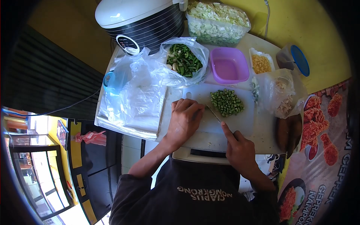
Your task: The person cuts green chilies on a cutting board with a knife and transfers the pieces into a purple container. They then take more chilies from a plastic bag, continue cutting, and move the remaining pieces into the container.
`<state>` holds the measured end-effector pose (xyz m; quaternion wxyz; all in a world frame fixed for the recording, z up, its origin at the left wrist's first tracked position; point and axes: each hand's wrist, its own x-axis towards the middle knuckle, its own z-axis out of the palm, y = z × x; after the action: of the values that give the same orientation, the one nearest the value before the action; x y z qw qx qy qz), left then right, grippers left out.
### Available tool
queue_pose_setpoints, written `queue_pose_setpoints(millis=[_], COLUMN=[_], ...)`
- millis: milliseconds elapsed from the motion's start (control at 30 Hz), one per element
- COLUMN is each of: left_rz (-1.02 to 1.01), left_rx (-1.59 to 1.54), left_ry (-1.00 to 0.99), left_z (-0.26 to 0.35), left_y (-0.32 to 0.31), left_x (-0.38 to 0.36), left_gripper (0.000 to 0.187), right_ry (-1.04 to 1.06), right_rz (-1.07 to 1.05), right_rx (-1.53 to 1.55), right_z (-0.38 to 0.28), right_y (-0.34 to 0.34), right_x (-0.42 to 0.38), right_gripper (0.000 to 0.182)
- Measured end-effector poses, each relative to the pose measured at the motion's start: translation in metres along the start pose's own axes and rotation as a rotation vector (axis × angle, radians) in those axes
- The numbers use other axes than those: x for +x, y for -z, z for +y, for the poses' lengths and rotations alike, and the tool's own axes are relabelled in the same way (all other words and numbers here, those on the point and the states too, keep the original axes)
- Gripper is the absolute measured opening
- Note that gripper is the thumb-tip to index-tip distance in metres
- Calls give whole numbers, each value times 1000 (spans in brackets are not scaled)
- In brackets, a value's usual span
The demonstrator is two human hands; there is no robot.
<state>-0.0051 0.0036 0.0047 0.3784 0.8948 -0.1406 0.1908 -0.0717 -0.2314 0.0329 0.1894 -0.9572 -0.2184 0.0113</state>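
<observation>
My right hand grips a knife, index finger stretched along its back, the blade slanting up-left over a white cutting board. My left hand is closed at the board's left side, its fingertips pinched beside the knife tip. A bit of green shows there, apparently a green chili, mostly hidden by the fingers. Just beyond the blade lies a heap of chopped green chilies. Behind the board, an open plastic bag holds green chilies with some pale cloves among them.
A purple tub stands behind the board. Farther back are a rice cooker and a container of shredded cabbage. Clear plastic bags cover a tray at left. At right are yellow pieces, a bag and a blue-lidded container.
</observation>
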Motion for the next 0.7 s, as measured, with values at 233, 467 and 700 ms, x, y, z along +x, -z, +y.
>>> queue_pose_setpoints(millis=[233, 467, 700], left_rz=[-9, -42, -56], left_rx=[12, -4, -28], left_ry=[9, 21, 34], left_z=[1, 1, 1], left_y=[2, 0, 1], left_x=[-1, 7, 7], left_gripper=[14, 14, 14], right_ry=[-37, 5, -35], right_rz=[78, 132, 57], right_rx=[10, 73, 65], right_z=[7, 3, 1], right_y=[-2, -3, -1], right_x=[2, 7, 4], right_gripper=[73, 73, 71])
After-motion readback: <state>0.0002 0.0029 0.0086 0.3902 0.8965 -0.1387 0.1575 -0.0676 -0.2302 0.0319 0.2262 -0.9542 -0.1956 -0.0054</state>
